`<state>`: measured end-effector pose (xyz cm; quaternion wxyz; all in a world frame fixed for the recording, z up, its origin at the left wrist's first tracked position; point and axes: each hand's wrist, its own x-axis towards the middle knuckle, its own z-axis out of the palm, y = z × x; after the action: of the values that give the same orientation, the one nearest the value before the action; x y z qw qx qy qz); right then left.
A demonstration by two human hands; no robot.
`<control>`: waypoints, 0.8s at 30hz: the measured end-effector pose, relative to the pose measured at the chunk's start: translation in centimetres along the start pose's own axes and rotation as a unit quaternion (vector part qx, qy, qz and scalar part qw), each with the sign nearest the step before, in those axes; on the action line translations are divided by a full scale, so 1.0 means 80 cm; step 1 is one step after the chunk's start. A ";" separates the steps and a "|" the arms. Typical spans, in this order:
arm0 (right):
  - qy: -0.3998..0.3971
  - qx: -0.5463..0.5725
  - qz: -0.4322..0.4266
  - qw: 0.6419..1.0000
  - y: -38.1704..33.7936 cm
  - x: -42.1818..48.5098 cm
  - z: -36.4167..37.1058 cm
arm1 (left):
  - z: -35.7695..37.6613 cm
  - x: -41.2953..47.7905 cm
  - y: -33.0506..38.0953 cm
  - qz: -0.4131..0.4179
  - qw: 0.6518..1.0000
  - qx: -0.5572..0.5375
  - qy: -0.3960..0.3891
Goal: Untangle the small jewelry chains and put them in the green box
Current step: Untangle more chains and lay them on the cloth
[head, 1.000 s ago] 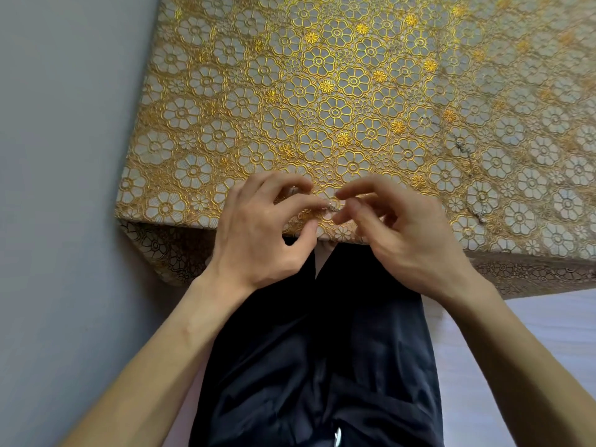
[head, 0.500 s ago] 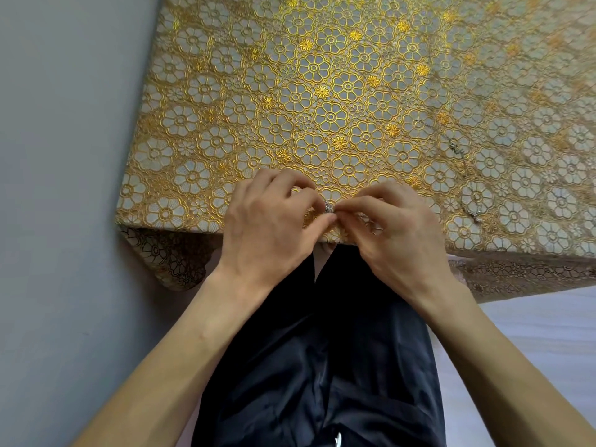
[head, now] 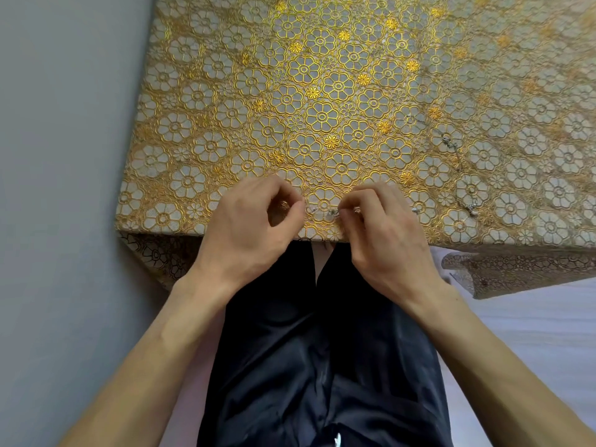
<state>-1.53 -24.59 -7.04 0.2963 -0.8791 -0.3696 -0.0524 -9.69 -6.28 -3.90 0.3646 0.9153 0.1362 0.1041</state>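
Pinching a thin silver chain (head: 322,212) just above the near table edge: left hand (head: 248,227) with thumb against forefinger on one side of the short exposed stretch, right hand (head: 383,240) likewise on the other, remaining fingers curled in. Held low over the gold floral tablecloth (head: 225,124), probably to draw a knot apart and catch any slipping links. Strung out on the cloth well to the right, a second chain (head: 458,156), seemingly awaiting its turn. No green box in view.
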 end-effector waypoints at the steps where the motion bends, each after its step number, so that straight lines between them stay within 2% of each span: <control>1: -0.001 0.007 0.004 1.000 0.001 -0.001 -0.002 | 0.002 -0.001 -0.003 0.028 0.999 0.031 -0.004; 5: -0.018 0.009 0.014 1.000 0.003 -0.004 -0.007 | 0.004 -0.005 -0.011 0.114 0.986 0.123 0.018; 8: -0.038 0.005 0.015 0.999 0.007 -0.008 -0.012 | 0.001 -0.009 -0.016 0.136 0.979 0.149 0.035; 13: -0.031 -0.006 0.029 0.999 0.013 -0.009 -0.022 | -0.010 -0.015 -0.028 0.128 0.981 0.138 0.047; 18: -0.041 -0.018 0.023 0.999 0.009 -0.008 -0.025 | -0.009 -0.018 -0.027 0.073 0.993 0.079 0.039; 22: -0.061 -0.013 0.023 0.998 0.003 -0.009 -0.029 | -0.008 -0.017 -0.023 0.084 0.990 0.099 0.047; 24: -0.068 0.025 0.047 0.996 -0.002 -0.009 -0.031 | -0.006 -0.020 -0.013 0.034 0.997 0.029 0.056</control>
<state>-1.82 -26.34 -5.17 0.2944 -0.8894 -0.3485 0.0311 -11.54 -5.76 -4.41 0.3261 0.9223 0.1278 0.1633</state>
